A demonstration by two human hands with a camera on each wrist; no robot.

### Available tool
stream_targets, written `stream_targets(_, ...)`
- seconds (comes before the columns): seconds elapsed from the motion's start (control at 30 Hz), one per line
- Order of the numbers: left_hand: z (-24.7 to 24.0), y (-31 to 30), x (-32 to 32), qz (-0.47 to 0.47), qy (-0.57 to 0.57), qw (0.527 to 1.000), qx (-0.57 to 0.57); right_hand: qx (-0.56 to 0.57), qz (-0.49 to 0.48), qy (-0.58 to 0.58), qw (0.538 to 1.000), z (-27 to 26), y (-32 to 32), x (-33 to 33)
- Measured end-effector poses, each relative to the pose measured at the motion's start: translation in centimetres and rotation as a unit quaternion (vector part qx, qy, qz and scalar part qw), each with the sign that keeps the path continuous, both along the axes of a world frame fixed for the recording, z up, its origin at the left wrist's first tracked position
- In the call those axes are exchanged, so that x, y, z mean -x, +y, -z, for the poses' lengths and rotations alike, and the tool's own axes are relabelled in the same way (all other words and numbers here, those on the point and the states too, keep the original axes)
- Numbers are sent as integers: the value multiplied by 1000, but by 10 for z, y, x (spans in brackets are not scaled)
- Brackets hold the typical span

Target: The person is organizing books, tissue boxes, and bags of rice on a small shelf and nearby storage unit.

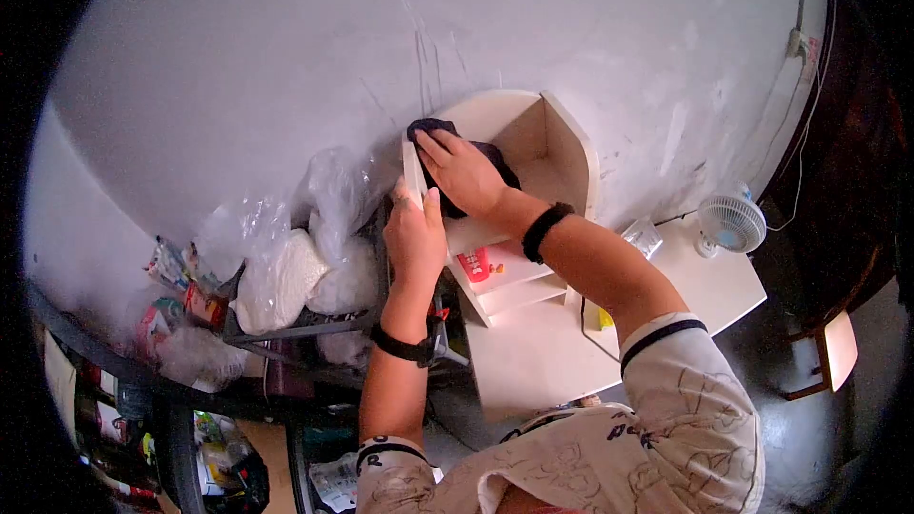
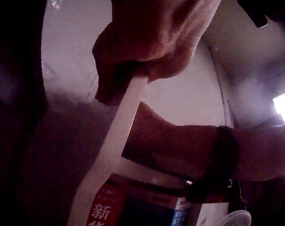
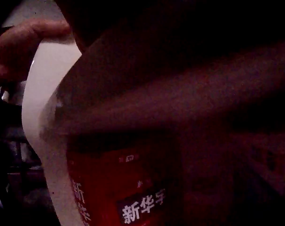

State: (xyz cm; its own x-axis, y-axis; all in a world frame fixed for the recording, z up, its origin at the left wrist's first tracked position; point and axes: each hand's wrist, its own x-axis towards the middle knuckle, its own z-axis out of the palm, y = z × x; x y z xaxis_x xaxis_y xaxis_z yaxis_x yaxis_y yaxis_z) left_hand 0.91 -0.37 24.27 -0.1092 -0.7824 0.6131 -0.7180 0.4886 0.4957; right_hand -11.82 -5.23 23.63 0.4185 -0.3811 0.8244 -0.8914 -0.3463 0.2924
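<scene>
A pale shelf unit's side panel (image 1: 413, 173) stands at the centre of the head view, its front edge gripped low down by my left hand (image 1: 416, 240). My right hand (image 1: 465, 176) presses a black cloth (image 1: 433, 125) against the top of that panel, fingers fairly straight; its thumb is hidden. More dark cloth hangs inside the shelf beneath the palm. The left wrist view shows my left hand (image 2: 147, 42) curled round the panel edge (image 2: 109, 136). In the dark right wrist view, my left hand (image 3: 27, 47) is at the pale panel (image 3: 43, 89).
A red packaged item (image 1: 479, 265) lies in the lower compartment; the right wrist view shows a red printed surface (image 3: 133, 188). A white fan (image 1: 731, 223) stands on the desk (image 1: 533, 352) at right. Plastic-wrapped bags (image 1: 283, 281) rest on a dark rack at left.
</scene>
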Motion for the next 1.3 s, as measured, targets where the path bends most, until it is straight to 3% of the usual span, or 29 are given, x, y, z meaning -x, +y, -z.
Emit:
stream_targets(0.07, 1, 0, -1, 2, -4, 1000, -14, -11, -1, 11, 1000, 20, -4, 6)
stream_targets(0.13, 4, 0, -3, 7, 0, 1000, -9, -123, -68, 77, 987, 31, -2, 22)
stream_targets(0.17, 3, 1, -2, 10, 7, 1000, -2, -238, -79, 64, 966, 28, 4, 28)
stream_targets(0.3, -6, 3, 0, -13, -2, 999, -42, -224, 17, 122, 967, 19, 4, 17)
stream_targets(0.37, 1, 0, -1, -20, -12, 1000, -20, -97, 96, 149, 979, 20, 11, 12)
stream_targets(0.4, 4, 0, -2, -21, -12, 999, -22, -98, 95, 149, 979, 21, 11, 12)
stream_targets(0.47, 2, 2, 0, -8, 3, 1000, 11, -136, 79, 96, 983, 22, 12, 15)
stream_targets(0.6, 1, 4, -1, 9, 20, 1000, 21, -178, 140, -3, 974, 25, 24, 29)
stream_targets(0.67, -3, 9, 0, -9, 11, 1000, -3, -198, 242, -200, 929, 31, 22, 29)
stream_targets(0.73, -3, 8, 1, -11, 16, 1000, -14, -194, 232, -235, 924, 29, 14, 29)
stream_targets(0.83, -4, 7, 1, -16, 9, 1000, -24, -129, 180, -101, 970, 27, 5, 10)
stream_targets(0.87, -4, 7, 2, -17, 5, 1000, -16, -140, 61, -80, 985, 19, 10, 7)
stream_targets(0.93, 4, 0, 0, -14, 13, 1000, 11, -113, 49, 26, 992, 14, 4, -4)
stream_targets(0.97, 5, 0, 0, -11, 18, 1000, 23, -105, 26, 14, 994, 15, 2, 0)
stream_targets(1.07, -1, 3, -1, -17, 6, 1000, 4, -114, 45, -19, 992, 9, 9, 20)
stream_targets(1.13, -1, 6, -2, -25, -11, 999, -31, -56, 49, -150, 986, 14, 8, 37)
stream_targets(1.2, 0, 4, -2, -8, -4, 1000, -18, -62, 149, -255, 953, 18, 8, 39)
stream_targets(1.3, 2, 2, -1, -11, -5, 1000, -14, -110, 242, -188, 946, 5, 12, 19)
